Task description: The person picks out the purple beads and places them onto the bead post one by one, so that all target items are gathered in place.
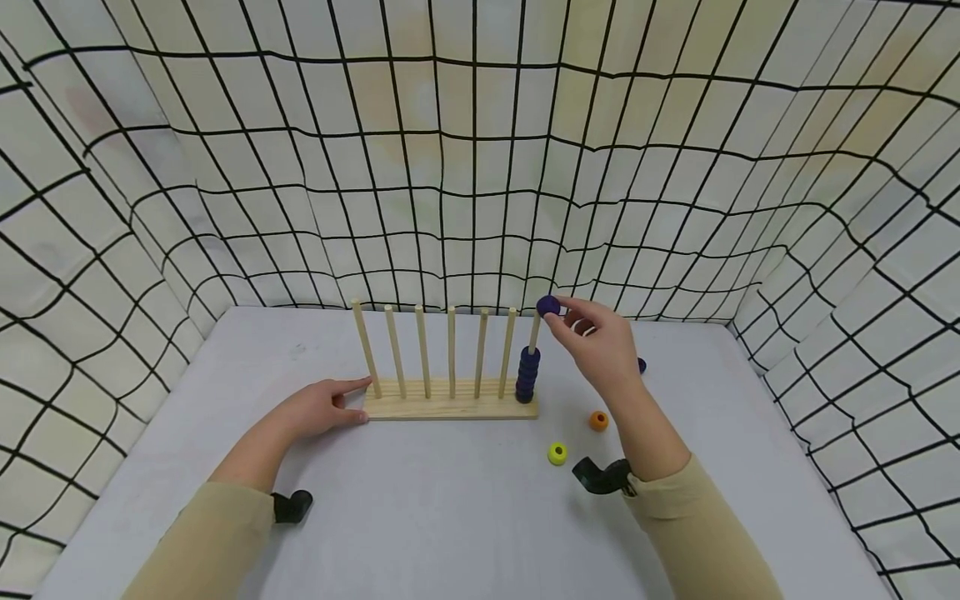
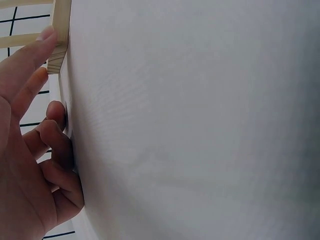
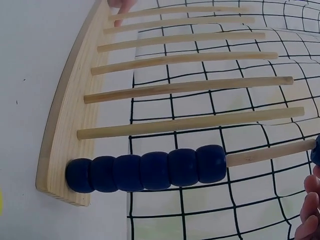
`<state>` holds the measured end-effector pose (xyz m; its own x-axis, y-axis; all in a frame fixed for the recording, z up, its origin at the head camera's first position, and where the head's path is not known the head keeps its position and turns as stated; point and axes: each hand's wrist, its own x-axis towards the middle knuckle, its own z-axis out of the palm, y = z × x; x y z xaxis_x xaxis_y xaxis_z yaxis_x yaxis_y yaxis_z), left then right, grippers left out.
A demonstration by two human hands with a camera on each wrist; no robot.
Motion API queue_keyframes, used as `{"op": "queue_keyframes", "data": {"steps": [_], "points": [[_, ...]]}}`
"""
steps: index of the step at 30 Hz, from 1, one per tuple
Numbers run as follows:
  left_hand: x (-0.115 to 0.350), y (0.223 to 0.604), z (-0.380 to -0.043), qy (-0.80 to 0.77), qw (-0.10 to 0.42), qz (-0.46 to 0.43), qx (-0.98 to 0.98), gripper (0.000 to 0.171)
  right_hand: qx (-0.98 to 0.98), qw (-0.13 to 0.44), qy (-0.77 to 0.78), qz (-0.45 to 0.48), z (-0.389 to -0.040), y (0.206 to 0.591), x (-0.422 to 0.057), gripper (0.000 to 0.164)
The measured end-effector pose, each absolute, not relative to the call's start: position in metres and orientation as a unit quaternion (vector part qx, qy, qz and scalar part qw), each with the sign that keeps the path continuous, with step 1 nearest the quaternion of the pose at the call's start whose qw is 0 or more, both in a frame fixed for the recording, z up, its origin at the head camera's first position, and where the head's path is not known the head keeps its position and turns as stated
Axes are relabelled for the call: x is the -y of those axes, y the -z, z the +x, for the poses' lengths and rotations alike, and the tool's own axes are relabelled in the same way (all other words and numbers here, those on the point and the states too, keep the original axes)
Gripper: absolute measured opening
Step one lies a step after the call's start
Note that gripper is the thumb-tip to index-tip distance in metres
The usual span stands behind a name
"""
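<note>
A wooden peg rack [image 1: 450, 407] stands on the white table with a row of upright pegs. Several dark blue beads [image 1: 528, 375] are stacked on its rightmost peg. At that peg's tip, my right hand [image 1: 600, 337] pinches another dark blue bead [image 1: 548, 307] between thumb and index finger. The right wrist view shows this bead [image 3: 316, 151] only partly, at the image edge by the peg end. My left hand [image 1: 315, 408] holds the rack's left end, thumb at the front corner and index finger at the back. In the left wrist view, the other fingers curl near the table.
A yellow bead [image 1: 557, 453] and an orange bead [image 1: 598, 421] lie right of the rack. Another dark blue bead [image 1: 642, 365] shows partly behind my right wrist. Black netting [image 1: 472, 133] over white sheeting encloses the table [image 1: 435, 517] at the back and sides.
</note>
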<state>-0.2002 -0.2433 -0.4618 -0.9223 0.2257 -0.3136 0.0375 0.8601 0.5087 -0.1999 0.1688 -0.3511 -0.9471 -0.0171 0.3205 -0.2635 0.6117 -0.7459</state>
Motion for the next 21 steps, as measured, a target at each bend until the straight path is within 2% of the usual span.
{"op": "queue_keyframes", "data": {"steps": [21], "points": [[0.2448, 0.4628, -0.2009, -0.253, 0.184, 0.072, -0.947, 0.075, 0.889, 0.125, -0.433, 0.079, -0.2027, 0.3507, -0.1607, 0.043]]}}
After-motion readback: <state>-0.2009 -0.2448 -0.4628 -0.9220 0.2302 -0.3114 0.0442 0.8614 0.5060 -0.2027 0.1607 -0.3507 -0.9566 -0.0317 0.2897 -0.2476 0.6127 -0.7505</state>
